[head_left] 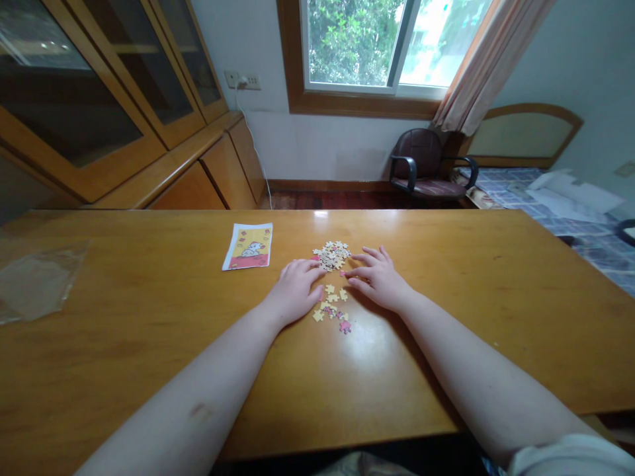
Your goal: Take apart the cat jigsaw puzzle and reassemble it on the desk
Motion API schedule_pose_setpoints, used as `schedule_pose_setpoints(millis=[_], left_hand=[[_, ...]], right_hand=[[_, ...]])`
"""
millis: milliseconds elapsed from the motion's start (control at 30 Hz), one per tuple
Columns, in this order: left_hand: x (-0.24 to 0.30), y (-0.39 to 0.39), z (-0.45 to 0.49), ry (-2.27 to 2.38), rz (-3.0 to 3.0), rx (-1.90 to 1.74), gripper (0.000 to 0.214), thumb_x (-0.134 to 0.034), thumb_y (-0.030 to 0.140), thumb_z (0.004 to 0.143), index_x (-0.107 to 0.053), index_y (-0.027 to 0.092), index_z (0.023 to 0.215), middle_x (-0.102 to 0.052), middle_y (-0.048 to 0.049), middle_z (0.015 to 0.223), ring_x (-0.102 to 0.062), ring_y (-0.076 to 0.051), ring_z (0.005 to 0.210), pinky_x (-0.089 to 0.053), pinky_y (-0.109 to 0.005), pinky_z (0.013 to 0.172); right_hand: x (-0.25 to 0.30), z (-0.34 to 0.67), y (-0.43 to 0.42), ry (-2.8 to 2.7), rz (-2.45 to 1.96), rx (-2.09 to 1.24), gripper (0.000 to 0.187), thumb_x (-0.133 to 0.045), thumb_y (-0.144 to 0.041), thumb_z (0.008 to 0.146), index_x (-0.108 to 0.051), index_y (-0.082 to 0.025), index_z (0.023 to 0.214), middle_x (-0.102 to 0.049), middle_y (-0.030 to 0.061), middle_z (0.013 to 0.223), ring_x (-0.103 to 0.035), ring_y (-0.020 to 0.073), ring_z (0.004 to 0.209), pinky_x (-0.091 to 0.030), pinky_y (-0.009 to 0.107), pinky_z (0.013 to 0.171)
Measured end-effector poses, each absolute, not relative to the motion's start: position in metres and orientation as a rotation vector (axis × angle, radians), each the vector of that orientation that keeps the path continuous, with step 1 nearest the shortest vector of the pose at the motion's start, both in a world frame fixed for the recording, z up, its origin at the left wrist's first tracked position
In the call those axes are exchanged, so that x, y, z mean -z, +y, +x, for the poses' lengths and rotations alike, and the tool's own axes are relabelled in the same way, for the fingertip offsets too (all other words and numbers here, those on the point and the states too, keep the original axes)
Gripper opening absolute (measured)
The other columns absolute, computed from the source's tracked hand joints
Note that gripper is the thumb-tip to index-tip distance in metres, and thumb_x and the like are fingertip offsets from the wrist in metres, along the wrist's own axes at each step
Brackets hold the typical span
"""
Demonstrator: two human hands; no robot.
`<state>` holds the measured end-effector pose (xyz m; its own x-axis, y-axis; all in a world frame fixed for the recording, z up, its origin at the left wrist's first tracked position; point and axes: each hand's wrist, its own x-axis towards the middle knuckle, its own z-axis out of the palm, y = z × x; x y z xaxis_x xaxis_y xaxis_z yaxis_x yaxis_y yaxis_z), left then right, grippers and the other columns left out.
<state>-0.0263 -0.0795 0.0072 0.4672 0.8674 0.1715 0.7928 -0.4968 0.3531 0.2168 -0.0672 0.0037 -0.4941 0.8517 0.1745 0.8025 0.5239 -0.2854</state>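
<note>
A heap of jigsaw puzzle pieces, mostly grey backs up, lies mid-table. My left hand rests at its left side, fingers stretched toward the heap and thumb apart, near a pink piece partly hidden by the thumb. On the other side, my right hand has its fingers spread, the tips by the heap's right edge and close to a small pink piece. Nearer to me are several yellow pieces with printed sides up, and a pink piece. Whether any fingertip presses on a piece is hard to see.
A picture card with a white animal on yellow and pink lies left of the heap. Farther left is a clear plastic bag on the wooden table. Beyond the table stand a cabinet, an office chair and a bed.
</note>
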Motion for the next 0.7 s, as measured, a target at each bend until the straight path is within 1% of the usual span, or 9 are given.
schedule_pose_setpoints(millis=[100,233,367,500,600,700], left_hand=[[-0.0062,-0.0783,-0.0266,1.477,2.463,-0.459,0.037,-0.055,0.027,0.086,-0.064,0.020,0.121,-0.060,-0.0099,0.129,-0.050,-0.028,0.120,-0.038,-0.049,0.106],[-0.0069,-0.0781,-0.0262,1.482,2.460,-0.435,0.038,-0.055,0.027,0.086,-0.062,0.020,0.123,-0.061,-0.0097,0.126,-0.052,-0.028,0.118,-0.039,-0.048,0.105],[-0.0074,-0.0785,-0.0257,1.478,2.458,-0.429,0.039,-0.055,0.027,0.086,-0.062,0.021,0.124,-0.061,-0.0096,0.127,-0.051,-0.028,0.119,-0.038,-0.048,0.106],[-0.0072,-0.0787,-0.0255,1.469,2.470,-0.420,0.038,-0.053,0.026,0.087,-0.063,0.021,0.123,-0.061,-0.0088,0.126,-0.052,-0.027,0.118,-0.039,-0.047,0.106],[-0.0065,-0.0787,-0.0257,1.507,2.469,-0.404,0.041,-0.053,0.026,0.086,-0.061,0.021,0.126,-0.060,-0.0092,0.129,-0.051,-0.028,0.120,-0.038,-0.048,0.107],[-0.0047,-0.0789,-0.0258,1.527,2.473,-0.378,0.047,-0.054,0.028,0.085,-0.057,0.019,0.131,-0.055,-0.0111,0.136,-0.047,-0.030,0.125,-0.035,-0.051,0.109]], right_hand=[[-0.0043,0.2172,-0.0666,-2.451,-1.368,-0.256,0.026,-0.053,-0.044,0.093,-0.075,-0.033,0.104,-0.061,0.0038,0.129,-0.040,0.0321,0.132,-0.016,0.064,0.113],[-0.0046,0.2165,-0.0669,-2.437,-1.376,-0.250,0.027,-0.052,-0.042,0.094,-0.074,-0.030,0.105,-0.061,0.0053,0.130,-0.040,0.0318,0.132,-0.016,0.062,0.114],[-0.0061,0.2158,-0.0689,-2.508,-1.334,-0.315,0.029,-0.054,-0.044,0.093,-0.071,-0.034,0.113,-0.057,0.0048,0.135,-0.036,0.0339,0.135,-0.014,0.065,0.112],[-0.0081,0.2142,-0.0714,-2.626,-1.166,-0.424,0.030,-0.054,-0.048,0.092,-0.069,-0.038,0.116,-0.054,0.0028,0.139,-0.034,0.0305,0.138,-0.014,0.062,0.114],[-0.0074,0.2133,-0.0713,-2.610,-1.249,-0.373,0.039,-0.051,-0.051,0.093,-0.063,-0.034,0.126,-0.047,0.0051,0.147,-0.030,0.0330,0.141,-0.011,0.064,0.114],[-0.0052,0.2132,-0.0697,-2.557,-1.426,-0.265,0.055,-0.050,-0.054,0.092,-0.051,-0.028,0.140,-0.033,0.0100,0.155,-0.019,0.0391,0.144,-0.008,0.066,0.113]])
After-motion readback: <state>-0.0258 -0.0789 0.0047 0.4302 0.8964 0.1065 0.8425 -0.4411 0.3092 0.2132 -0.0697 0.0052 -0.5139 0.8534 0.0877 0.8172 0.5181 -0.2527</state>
